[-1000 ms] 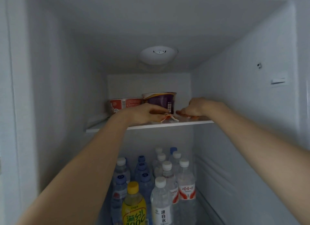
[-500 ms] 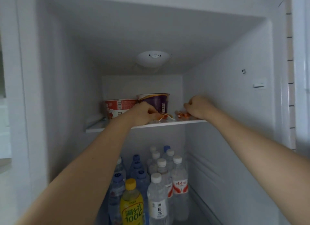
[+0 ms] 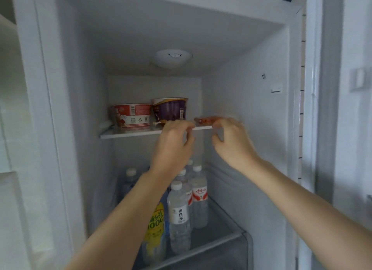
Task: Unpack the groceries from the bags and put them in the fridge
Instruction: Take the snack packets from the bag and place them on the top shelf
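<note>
The person's two hands are up at the front edge of the top shelf (image 3: 128, 134) in the fridge (image 3: 251, 100). The left hand (image 3: 173, 142) has curled fingers right at the edge, and nothing shows inside them. The right hand (image 3: 231, 142) is loosely curled too, and it looks like it holds nothing, though it is a bit blurry. A small red snack pack (image 3: 205, 120) lies on the shelf, just above the right hand's fingers. It sits very near the front edge.

That is the risky part. A fingertip could bump the pack and make it slide off and fall down onto the bottles (image 3: 179, 215) below. A wrist could also knock the shelf from under and shake things.

The red bowl (image 3: 132, 117) and the purple bowl (image 3: 170, 109) stand side by side farther back and look safe. The pack may need a little push farther in before the door gets shut.
</note>
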The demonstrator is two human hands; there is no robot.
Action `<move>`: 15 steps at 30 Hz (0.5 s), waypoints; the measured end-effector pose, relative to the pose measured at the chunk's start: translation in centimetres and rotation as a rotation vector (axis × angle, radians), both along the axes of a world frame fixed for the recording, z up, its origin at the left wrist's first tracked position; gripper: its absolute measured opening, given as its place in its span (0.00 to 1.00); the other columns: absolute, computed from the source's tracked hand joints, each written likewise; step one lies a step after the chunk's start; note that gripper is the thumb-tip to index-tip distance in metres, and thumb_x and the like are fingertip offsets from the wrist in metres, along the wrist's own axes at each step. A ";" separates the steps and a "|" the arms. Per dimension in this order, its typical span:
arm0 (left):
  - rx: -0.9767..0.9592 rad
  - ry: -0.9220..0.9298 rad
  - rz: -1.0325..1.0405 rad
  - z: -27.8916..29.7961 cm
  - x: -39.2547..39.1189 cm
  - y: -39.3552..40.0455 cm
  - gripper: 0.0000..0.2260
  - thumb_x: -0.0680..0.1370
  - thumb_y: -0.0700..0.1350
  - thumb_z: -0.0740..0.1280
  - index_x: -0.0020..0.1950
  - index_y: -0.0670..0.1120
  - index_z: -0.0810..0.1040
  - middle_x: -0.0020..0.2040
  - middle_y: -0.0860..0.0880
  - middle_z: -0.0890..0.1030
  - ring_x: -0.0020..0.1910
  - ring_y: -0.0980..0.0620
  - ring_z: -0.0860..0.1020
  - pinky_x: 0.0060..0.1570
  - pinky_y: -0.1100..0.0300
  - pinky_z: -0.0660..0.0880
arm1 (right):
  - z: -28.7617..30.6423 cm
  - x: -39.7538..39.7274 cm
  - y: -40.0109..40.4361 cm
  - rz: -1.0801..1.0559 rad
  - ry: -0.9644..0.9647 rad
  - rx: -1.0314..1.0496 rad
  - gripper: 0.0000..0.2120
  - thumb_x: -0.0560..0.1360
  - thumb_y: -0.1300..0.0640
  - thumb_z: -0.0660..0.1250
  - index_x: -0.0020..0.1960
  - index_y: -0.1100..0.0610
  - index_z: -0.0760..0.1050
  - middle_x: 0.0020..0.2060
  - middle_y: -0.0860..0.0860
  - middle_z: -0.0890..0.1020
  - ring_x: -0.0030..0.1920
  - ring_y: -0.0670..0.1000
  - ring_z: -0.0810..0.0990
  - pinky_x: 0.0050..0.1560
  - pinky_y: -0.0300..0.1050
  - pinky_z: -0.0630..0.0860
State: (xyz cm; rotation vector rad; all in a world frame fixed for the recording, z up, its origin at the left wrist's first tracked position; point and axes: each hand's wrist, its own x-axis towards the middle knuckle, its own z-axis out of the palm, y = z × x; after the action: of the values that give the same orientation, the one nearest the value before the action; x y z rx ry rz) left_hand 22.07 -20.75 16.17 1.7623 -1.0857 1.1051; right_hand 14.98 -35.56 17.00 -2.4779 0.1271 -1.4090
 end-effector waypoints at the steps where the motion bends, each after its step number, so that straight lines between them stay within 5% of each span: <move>1: 0.000 0.033 -0.016 -0.7 -0.9 0.4 0.10 0.75 0.35 0.67 0.56 0.43 0.81 0.52 0.48 0.81 0.53 0.55 0.74 0.50 0.77 0.65 | -0.6 -0.9 0.4 0.021 -0.001 0.008 0.14 0.74 0.61 0.63 0.59 0.61 0.76 0.57 0.56 0.78 0.59 0.57 0.75 0.57 0.46 0.71; 4: 0.052 0.145 -0.008 -2.9 -3.3 1.4 0.12 0.77 0.37 0.66 0.59 0.44 0.80 0.55 0.49 0.81 0.54 0.56 0.75 0.48 0.82 0.63 | -2.8 -3.7 1.7 0.050 0.025 0.032 0.14 0.75 0.60 0.64 0.60 0.61 0.75 0.57 0.56 0.78 0.59 0.56 0.75 0.58 0.46 0.71; 15: 0.043 0.295 0.066 -11.3 -14.7 1.6 0.09 0.77 0.39 0.67 0.54 0.49 0.82 0.51 0.54 0.82 0.50 0.55 0.79 0.51 0.58 0.76 | -10.9 -15.9 1.9 0.279 0.051 0.169 0.11 0.76 0.57 0.65 0.58 0.54 0.75 0.52 0.46 0.80 0.55 0.46 0.77 0.56 0.35 0.71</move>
State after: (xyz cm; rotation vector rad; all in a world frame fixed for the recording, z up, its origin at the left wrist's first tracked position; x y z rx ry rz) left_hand 7.35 -19.15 4.91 1.9346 -0.8823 0.8312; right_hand -0.87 -33.62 6.13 -2.2899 -0.0834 -1.1699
